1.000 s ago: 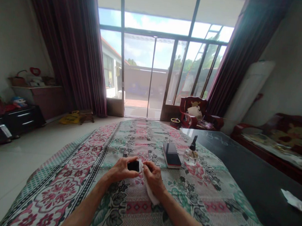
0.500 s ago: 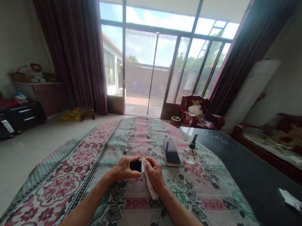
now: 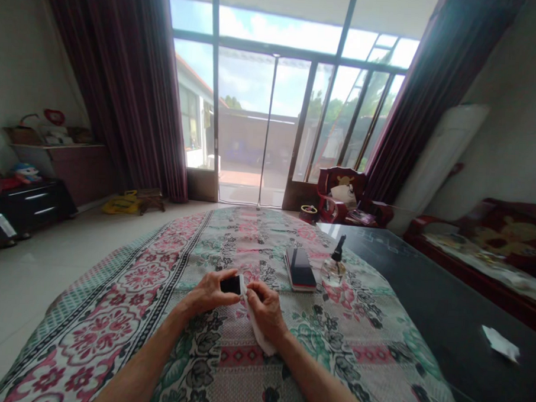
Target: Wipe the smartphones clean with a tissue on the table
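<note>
Head view: the small dark phone (image 3: pixel 230 284) is still gripped in the fingers of the left hand (image 3: pixel 206 294), and the white cloth (image 3: pixel 256 332) is kept pinched against its edge by the right hand (image 3: pixel 267 310).

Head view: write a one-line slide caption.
Left hand holds a small black object; right hand holds a white cloth against it, above a floral cover.

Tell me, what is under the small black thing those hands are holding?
A white cloth hangs from the right hand beside the small black thing, which the left hand holds above the flowered tablecloth. Fingers cover its underside.
</note>
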Demonstrator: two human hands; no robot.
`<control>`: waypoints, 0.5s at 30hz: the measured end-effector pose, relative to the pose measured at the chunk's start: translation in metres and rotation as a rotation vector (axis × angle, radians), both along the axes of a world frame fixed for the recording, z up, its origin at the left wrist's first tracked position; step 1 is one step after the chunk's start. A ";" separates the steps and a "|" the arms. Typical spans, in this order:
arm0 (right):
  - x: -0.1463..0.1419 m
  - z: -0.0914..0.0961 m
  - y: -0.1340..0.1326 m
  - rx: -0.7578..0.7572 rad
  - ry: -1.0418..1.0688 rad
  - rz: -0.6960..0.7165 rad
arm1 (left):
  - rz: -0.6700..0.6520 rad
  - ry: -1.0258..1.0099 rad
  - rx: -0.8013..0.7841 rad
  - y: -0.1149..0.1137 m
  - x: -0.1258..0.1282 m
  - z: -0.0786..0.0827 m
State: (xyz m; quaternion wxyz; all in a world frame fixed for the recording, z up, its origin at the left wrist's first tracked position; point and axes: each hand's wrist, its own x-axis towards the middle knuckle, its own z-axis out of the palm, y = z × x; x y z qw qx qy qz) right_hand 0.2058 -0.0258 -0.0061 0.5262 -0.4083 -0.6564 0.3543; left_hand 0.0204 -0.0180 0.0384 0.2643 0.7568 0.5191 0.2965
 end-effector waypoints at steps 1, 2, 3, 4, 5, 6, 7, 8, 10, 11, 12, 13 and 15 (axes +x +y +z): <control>0.000 -0.001 0.001 -0.001 0.005 -0.007 | -0.006 0.005 0.001 0.000 0.001 0.000; 0.001 -0.001 0.002 -0.006 0.013 -0.013 | -0.014 0.012 0.003 0.000 0.002 0.000; 0.001 -0.002 0.004 -0.014 0.025 -0.018 | -0.026 0.019 0.006 -0.001 0.004 0.000; 0.002 -0.003 0.005 -0.025 0.037 -0.020 | -0.038 0.025 0.012 -0.001 0.005 0.000; 0.003 -0.004 0.007 -0.036 0.047 -0.023 | -0.050 0.027 0.020 -0.002 0.007 0.000; 0.003 -0.005 0.009 -0.047 0.053 -0.027 | -0.062 0.028 0.028 -0.002 0.008 0.000; 0.004 -0.005 0.010 -0.058 0.059 -0.031 | -0.075 0.028 0.035 -0.002 0.009 0.000; 0.004 -0.005 0.012 -0.069 0.065 -0.036 | -0.086 0.027 0.041 -0.003 0.010 0.000; 0.004 -0.005 0.015 -0.094 0.083 -0.036 | -0.106 0.032 0.055 -0.003 0.012 -0.001; 0.004 -0.005 0.017 -0.108 0.093 -0.029 | -0.121 0.035 0.061 -0.003 0.012 -0.001; 0.004 -0.005 0.018 -0.120 0.100 -0.021 | -0.136 0.038 0.066 -0.003 0.013 -0.002; 0.004 -0.005 0.019 -0.129 0.103 -0.014 | -0.150 0.040 0.068 -0.003 0.013 -0.002; 0.003 -0.005 0.020 -0.136 0.093 -0.007 | -0.177 0.043 0.068 -0.002 0.013 -0.002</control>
